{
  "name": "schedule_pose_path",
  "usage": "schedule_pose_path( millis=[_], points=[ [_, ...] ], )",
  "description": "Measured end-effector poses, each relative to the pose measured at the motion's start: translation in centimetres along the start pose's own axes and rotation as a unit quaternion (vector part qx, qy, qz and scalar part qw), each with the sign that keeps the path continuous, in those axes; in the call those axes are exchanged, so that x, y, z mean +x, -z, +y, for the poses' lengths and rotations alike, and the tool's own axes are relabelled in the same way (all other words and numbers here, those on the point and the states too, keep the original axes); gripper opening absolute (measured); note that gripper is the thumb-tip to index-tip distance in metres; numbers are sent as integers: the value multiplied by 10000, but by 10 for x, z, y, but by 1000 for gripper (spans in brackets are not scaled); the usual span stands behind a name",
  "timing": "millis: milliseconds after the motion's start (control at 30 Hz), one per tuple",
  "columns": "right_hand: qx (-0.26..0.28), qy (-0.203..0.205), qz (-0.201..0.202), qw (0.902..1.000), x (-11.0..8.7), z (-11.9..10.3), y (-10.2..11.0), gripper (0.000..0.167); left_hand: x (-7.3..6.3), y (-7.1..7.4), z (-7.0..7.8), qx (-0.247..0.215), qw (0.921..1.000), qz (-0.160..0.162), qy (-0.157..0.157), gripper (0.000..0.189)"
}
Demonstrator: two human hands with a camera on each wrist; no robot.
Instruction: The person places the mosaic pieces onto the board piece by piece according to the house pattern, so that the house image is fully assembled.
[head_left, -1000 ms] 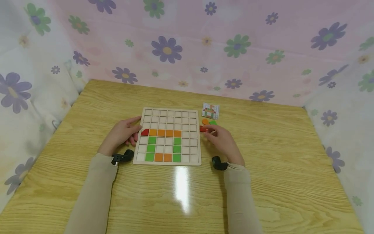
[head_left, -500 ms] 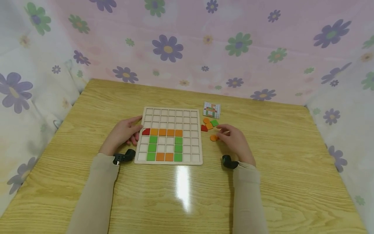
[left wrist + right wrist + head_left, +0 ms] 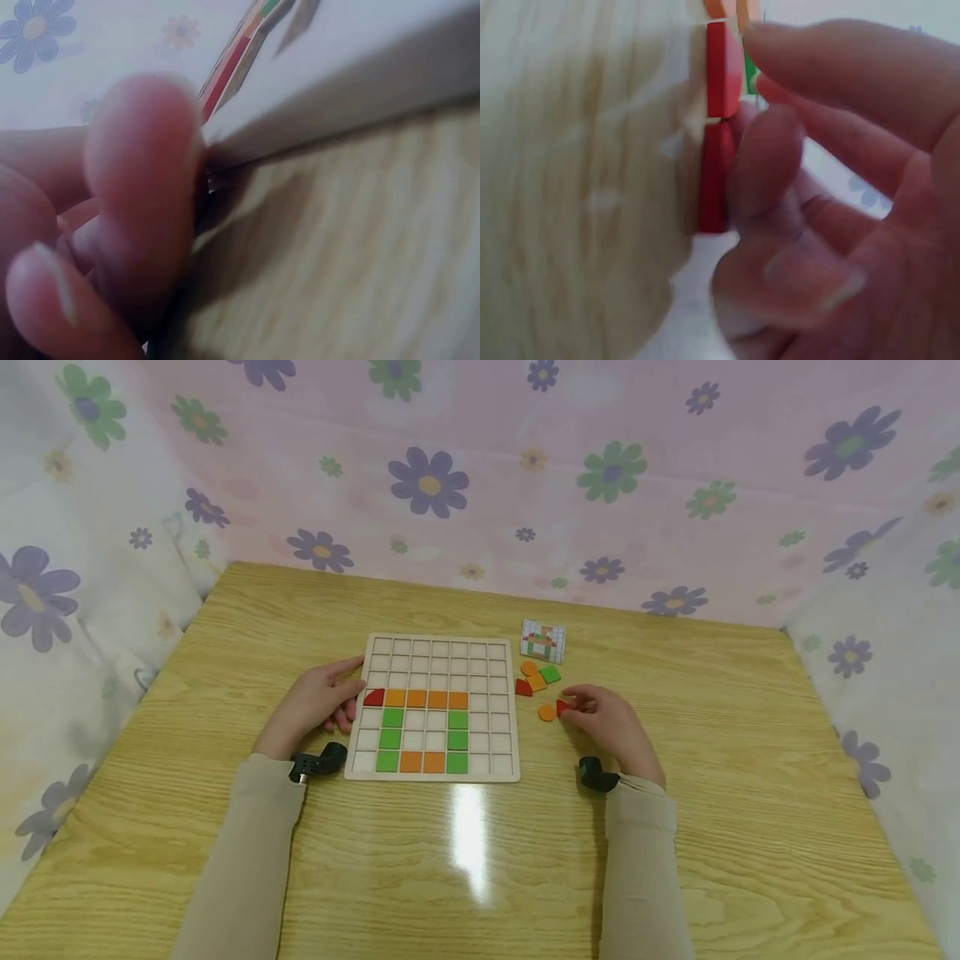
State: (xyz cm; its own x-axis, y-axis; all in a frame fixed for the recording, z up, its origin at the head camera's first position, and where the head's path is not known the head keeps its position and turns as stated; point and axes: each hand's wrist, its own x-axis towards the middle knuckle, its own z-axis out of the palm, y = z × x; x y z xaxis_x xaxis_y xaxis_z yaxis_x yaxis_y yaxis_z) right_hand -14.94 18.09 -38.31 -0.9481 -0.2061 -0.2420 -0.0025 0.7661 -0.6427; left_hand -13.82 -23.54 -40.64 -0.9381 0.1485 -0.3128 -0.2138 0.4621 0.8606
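A wooden grid board [image 3: 491, 739] lies on the table with green, orange and red tiles in some cells. A red quarter-circle tile [image 3: 374, 697] is in a left-edge cell. My left hand [image 3: 311, 702] rests at the board's left edge, thumb on the rim; in the left wrist view its fingertips [image 3: 142, 142] are beside the board's side. My right hand [image 3: 611, 727] pinches a red tile [image 3: 562, 707] right of the board, partly hidden by the fingers. In the right wrist view that red tile [image 3: 716, 176] is by the thumb, low over the table.
An orange round tile [image 3: 547, 712] lies just left of my right fingers. Farther back are another red tile [image 3: 523, 687], an orange round tile [image 3: 530, 668], an orange square tile [image 3: 536, 682] and a green square tile [image 3: 551, 674]. Behind them lies a pattern card [image 3: 543, 642].
My right hand has moved right, away from the loose tiles, which now lie more spread out. An orange round tile lies apart and a red tile shows at my fingertips. My left hand stays put.
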Motion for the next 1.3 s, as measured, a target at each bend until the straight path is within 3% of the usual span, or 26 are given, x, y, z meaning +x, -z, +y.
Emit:
schedule_pose_path(
  millis=[567, 867, 1167, 1300],
  points=[
    [-392, 27, 97, 9992, 2, -5, -6, 22, -1, 0, 0, -17, 10000, -35, 67, 55],
    [-519, 249, -16, 9983, 4, -7, -8, 32, 0, -1, 0, 14, 10000, -17, 80, 55],
    [-633, 488, -81, 9968, 6, -19, -16, 26, 0, -1, -1, -153, 9999, -49, 45, 55],
    [-733, 411, -76, 9964, 8, -21, -18, 24, 0, 0, -1, -100, 9999, 6, 51, 54]
  ],
)
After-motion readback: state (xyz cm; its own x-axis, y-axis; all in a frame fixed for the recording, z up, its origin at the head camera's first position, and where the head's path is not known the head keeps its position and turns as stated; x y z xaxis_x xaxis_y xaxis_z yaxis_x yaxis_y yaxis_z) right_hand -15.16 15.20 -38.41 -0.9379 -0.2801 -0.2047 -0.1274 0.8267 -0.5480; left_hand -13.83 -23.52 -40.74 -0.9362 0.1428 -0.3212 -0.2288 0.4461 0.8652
